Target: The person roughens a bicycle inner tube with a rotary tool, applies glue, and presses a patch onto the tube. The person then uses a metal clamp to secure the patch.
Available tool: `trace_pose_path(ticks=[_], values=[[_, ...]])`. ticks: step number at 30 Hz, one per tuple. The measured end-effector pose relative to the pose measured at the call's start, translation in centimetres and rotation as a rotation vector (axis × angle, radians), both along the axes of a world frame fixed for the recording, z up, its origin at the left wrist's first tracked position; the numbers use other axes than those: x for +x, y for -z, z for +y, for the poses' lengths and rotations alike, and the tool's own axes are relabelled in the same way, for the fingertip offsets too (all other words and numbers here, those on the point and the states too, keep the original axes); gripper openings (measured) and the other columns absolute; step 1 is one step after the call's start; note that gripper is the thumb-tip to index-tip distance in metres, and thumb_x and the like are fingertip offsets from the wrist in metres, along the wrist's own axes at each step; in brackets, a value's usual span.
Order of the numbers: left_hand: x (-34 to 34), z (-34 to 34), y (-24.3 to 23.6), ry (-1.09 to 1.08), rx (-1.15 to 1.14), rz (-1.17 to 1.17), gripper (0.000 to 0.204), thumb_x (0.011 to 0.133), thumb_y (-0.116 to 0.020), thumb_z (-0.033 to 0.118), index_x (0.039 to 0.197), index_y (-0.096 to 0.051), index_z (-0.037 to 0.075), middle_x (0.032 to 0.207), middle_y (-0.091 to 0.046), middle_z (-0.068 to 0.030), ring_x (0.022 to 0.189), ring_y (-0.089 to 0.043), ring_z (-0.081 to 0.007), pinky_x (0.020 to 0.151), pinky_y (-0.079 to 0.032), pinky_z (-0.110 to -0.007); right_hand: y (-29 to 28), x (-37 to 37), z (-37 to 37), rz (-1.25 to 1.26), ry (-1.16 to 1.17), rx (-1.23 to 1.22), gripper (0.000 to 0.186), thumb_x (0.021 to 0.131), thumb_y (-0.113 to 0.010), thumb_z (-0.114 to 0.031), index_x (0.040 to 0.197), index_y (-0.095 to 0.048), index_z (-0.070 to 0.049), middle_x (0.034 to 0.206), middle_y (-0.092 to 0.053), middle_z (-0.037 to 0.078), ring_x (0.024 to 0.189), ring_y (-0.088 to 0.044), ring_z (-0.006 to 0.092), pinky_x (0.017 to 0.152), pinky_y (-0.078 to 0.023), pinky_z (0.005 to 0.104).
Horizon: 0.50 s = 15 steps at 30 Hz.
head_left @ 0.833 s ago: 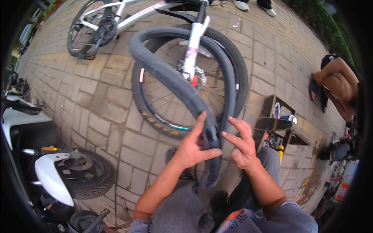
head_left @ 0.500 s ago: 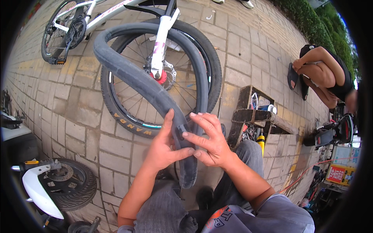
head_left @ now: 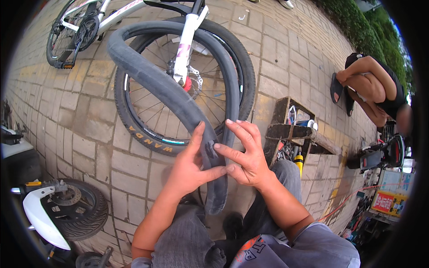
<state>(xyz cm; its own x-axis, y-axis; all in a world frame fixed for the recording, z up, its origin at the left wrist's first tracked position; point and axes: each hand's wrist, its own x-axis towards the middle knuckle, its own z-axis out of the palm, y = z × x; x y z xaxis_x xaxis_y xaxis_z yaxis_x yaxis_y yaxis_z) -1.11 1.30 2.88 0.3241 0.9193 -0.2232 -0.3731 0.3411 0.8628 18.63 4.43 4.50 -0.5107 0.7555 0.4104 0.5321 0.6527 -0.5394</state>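
A large grey inner tube (head_left: 163,89) loops over the white bicycle's front wheel (head_left: 156,146), around its fork. My left hand (head_left: 187,172) is closed round the tube's near part, thumb across it, beside a dark wet-looking patch (head_left: 210,150). My right hand (head_left: 246,158) has its fingers spread, with the index fingertip on the edge of that patch and the thumb at the tube near my left thumb.
An open wooden toolbox (head_left: 290,131) with tools and a yellow pump stands at my right. Beyond it a person (head_left: 371,85) squats near a parked scooter (head_left: 380,152). A white vehicle's wheel (head_left: 76,207) is at lower left, the bicycle's rear wheel (head_left: 58,35) at upper left.
The view has swung, so the scene sits further left. My right hand has come onto the tube, its index fingertip now on the patch and its upper fingers raised slightly.
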Motion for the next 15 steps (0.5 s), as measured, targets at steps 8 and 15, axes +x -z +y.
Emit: trace_pose_path(ticks=[8, 15], values=[[0.1, 0.3, -0.4, -0.001, 0.016, 0.098, 0.105, 0.076, -0.082, 0.0, 0.157, -0.016, 0.004, 0.138, -0.047, -0.0118, 0.123, -0.05, -0.0181, 0.103, -0.044, -0.035, -0.4, -0.1, -0.6, -0.021, -0.078, -0.011, 0.039, 0.086, -0.062, -0.043, 0.112, -0.072, -0.016, 0.145, -0.047, 0.017, 0.127, -0.043, 0.0383, 0.104, -0.031, 0.0587], [-0.1, 0.2, 0.3, -0.003, 0.063, 0.159, 0.105, 0.075, -0.082, 0.003, 0.157, -0.017, 0.005, 0.142, -0.045, -0.0137, 0.125, -0.049, -0.0187, 0.103, -0.044, -0.034, -0.4, -0.8, -0.3, -0.067, -0.077, -0.014, 0.04, 0.083, -0.064, -0.043, 0.112, -0.072, -0.016, 0.146, -0.046, 0.017, 0.128, -0.041, 0.0393, 0.105, -0.029, 0.06]])
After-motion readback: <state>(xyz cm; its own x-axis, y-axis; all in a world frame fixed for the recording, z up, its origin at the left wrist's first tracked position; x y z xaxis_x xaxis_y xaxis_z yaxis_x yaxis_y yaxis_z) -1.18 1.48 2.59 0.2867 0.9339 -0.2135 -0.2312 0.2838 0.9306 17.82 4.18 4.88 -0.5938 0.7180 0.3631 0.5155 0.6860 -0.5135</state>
